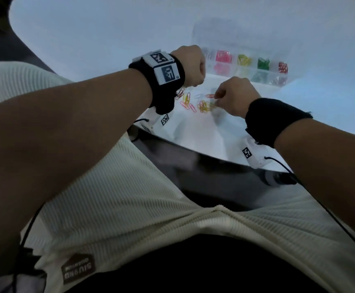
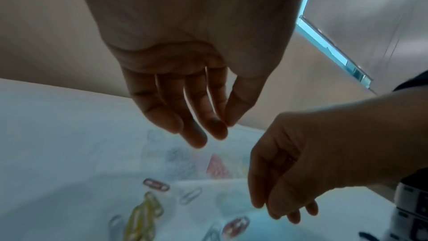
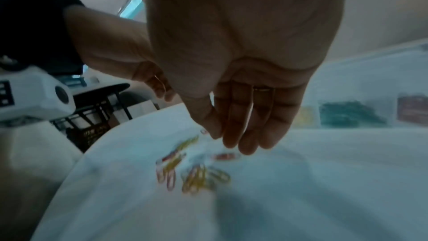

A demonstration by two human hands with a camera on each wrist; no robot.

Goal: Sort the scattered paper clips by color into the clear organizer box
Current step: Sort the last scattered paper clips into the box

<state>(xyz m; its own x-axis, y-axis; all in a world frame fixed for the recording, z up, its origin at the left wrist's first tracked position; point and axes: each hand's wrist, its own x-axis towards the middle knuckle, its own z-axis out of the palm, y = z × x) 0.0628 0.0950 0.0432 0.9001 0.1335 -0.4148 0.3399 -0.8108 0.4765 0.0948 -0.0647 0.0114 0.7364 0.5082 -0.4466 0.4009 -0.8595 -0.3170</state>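
Observation:
Loose paper clips (image 1: 199, 103) in yellow, pink, red and pale colours lie scattered on the white table (image 1: 108, 39). Behind them stands the clear organizer box (image 1: 254, 76), with pink, yellow, green and red clips sorted in its compartments. My left hand (image 1: 193, 81) hovers over the left part of the pile; its fingers (image 2: 197, 135) hang loosely and hold nothing. My right hand (image 1: 216, 98) reaches down at the pile's right edge. Its straight fingertips (image 3: 247, 146) are just above a red clip (image 3: 225, 156), and I see no clip held between them.
The table's near edge (image 1: 193, 149) curves just in front of the clips, with my lap below it. Off the table's left side stands a black wire rack (image 3: 97, 113). Cables run from both wrist cameras.

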